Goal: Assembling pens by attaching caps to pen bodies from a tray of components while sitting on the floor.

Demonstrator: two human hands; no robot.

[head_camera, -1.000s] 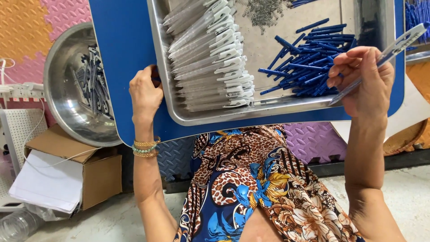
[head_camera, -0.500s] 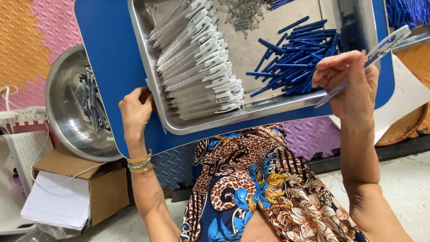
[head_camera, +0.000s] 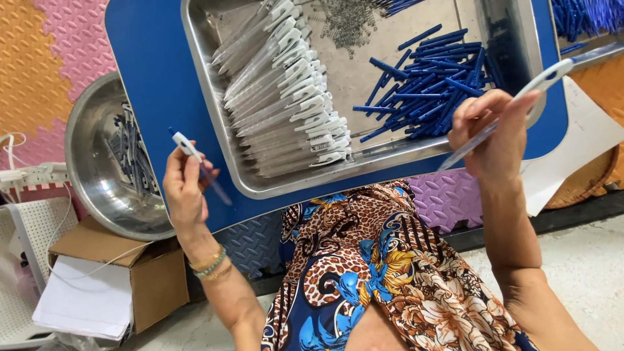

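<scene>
A pen in each hand, above the steel tray [head_camera: 214,136].
My left hand [head_camera: 185,188] pinches a finished blue pen [head_camera: 198,166]; my right hand [head_camera: 494,133] grips a clear barrel [head_camera: 520,97]. Next, I judge, a blue refill [head_camera: 422,91].

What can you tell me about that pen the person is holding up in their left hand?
The pen is slim, with a white clip cap at its upper end and a blue barrel running down to the lower right. It looks like plastic and appears fully put together. It is tilted, cap up and to the left, and pinched in the fingers of the left hand, raised in front of the blue table edge. Nothing else touches it.
</scene>
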